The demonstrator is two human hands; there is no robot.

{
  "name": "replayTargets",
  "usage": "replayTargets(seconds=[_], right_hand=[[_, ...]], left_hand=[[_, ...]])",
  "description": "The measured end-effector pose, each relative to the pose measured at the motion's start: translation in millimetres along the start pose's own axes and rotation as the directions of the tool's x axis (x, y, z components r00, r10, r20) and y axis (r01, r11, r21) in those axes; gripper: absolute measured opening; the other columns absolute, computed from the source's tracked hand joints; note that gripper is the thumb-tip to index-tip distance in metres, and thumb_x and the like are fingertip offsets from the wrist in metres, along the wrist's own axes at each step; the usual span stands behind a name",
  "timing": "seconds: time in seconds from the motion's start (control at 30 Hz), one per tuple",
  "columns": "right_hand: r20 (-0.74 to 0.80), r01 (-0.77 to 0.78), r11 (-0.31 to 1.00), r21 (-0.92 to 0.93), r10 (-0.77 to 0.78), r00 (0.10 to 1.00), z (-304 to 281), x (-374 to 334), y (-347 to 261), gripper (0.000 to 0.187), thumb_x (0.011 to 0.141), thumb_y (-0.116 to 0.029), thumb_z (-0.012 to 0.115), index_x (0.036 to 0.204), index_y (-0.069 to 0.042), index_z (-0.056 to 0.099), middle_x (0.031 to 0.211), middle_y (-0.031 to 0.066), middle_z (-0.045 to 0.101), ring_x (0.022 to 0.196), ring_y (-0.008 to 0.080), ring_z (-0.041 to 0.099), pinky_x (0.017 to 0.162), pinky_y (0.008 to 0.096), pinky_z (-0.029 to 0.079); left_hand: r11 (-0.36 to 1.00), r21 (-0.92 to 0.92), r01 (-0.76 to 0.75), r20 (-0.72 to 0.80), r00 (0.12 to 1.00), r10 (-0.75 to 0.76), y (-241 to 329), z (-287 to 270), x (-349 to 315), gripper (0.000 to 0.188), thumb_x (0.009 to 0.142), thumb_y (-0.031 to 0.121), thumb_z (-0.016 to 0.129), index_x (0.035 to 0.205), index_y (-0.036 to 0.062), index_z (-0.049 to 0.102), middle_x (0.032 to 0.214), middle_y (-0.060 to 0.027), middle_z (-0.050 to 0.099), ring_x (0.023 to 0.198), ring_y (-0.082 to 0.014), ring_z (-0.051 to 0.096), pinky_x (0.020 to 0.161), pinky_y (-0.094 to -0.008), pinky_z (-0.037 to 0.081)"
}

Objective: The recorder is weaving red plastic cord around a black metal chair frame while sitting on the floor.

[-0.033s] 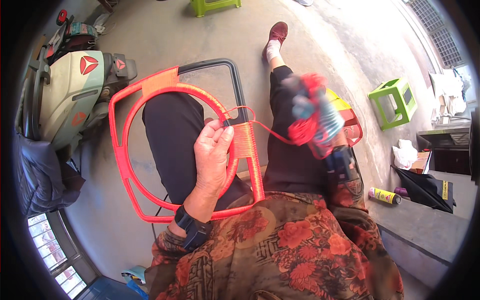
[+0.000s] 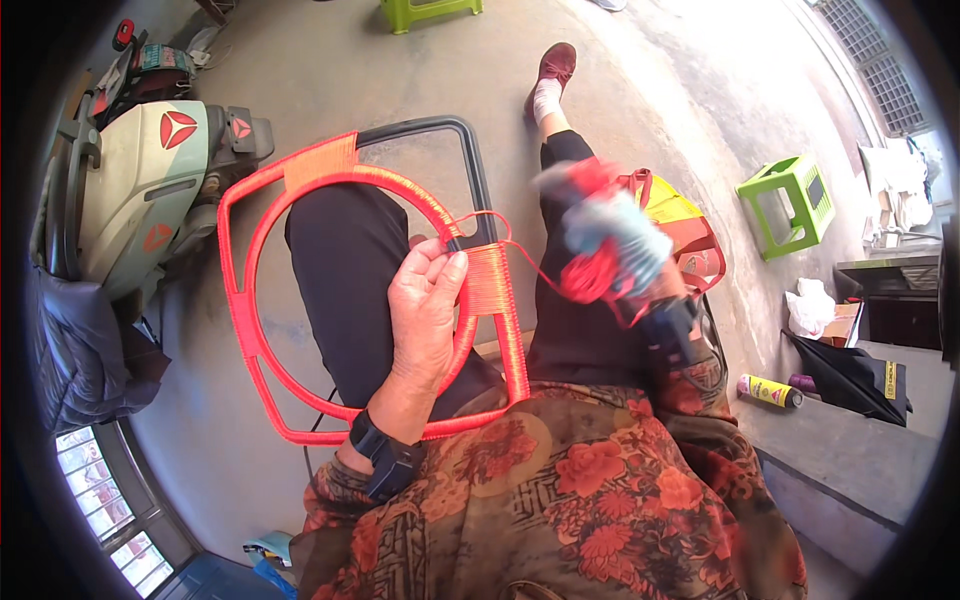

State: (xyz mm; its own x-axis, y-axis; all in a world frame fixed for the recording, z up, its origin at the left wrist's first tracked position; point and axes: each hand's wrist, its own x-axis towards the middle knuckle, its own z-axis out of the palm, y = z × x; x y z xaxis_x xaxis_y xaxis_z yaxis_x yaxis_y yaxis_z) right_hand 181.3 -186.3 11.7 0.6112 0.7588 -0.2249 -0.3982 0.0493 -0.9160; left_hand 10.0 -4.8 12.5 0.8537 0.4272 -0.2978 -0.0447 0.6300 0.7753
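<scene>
A black rounded-square frame with an inner ring, mostly wound in red-orange cord, rests across my left thigh. Bare black tubing shows at its upper right corner. My left hand is closed on the frame near the edge of the wound part, thumb and fingers pinching there. A loose strand of cord runs from that spot to the right. My right hand, in a pale blue glove and smeared by motion, is over my right thigh, apart from the frame, with a bundle of red cord in it.
Beside my right leg lies a yellow and red bag. A green stool stands further right. On the grey ledge are a spray can and a black pouch. A scooter stands at the left.
My right hand and the cord bundle have shifted a little left and turned, uncovering more of the bag. My left hand and the frame stay put.
</scene>
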Motion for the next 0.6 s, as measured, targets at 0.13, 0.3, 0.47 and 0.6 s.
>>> replayTargets(seconds=[0.13,0.3,0.47,0.6], right_hand=[[0.063,-0.232,0.890,-0.393,0.278,0.958,38,0,8,0.027,0.086,-0.026,0.067,0.102,-0.005,0.064,0.069,-0.0008,0.056,0.056,0.0098,0.052,0.052,0.0252,0.042],[-0.024,-0.109,0.983,0.149,0.114,0.993,20,3,5,0.022,0.090,-0.026,0.065,0.090,-0.005,0.059,0.066,-0.0012,0.052,0.052,0.0087,0.049,0.049,0.0241,0.040],[0.097,-0.060,0.940,0.337,0.029,0.995,73,-2,-12,0.025,0.091,-0.030,0.061,0.082,-0.008,0.054,0.064,-0.0018,0.048,0.051,0.0070,0.045,0.049,0.0224,0.037],[0.110,-0.014,0.995,0.103,0.002,0.994,79,-11,-17,0.026,0.090,-0.028,0.060,0.074,-0.009,0.052,0.063,-0.0014,0.048,0.051,0.0080,0.043,0.047,0.0235,0.035]], left_hand=[[1.000,0.013,-0.005,-0.014,1.000,0.005,-3,-6,0,0.018,0.095,0.002,0.055,0.112,-0.0030,0.052,0.101,-0.0093,0.067,0.091,-0.0114,0.063,0.083,-0.0240,0.051],[1.000,0.019,-0.025,-0.036,0.999,0.026,-4,-7,-2,0.015,0.094,0.002,0.057,0.107,-0.0024,0.052,0.100,-0.0093,0.066,0.088,-0.0096,0.062,0.079,-0.0225,0.050],[0.992,0.126,-0.011,-0.028,1.000,0.014,-2,-5,-4,0.012,0.094,0.004,0.059,0.104,-0.0013,0.053,0.094,-0.0073,0.067,0.083,-0.0081,0.062,0.076,-0.0213,0.050],[0.986,0.167,0.017,-0.004,1.000,-0.017,-3,-11,1,0.010,0.094,0.007,0.060,0.101,-0.0001,0.055,0.090,-0.0052,0.067,0.079,-0.0071,0.062,0.073,-0.0210,0.050]])
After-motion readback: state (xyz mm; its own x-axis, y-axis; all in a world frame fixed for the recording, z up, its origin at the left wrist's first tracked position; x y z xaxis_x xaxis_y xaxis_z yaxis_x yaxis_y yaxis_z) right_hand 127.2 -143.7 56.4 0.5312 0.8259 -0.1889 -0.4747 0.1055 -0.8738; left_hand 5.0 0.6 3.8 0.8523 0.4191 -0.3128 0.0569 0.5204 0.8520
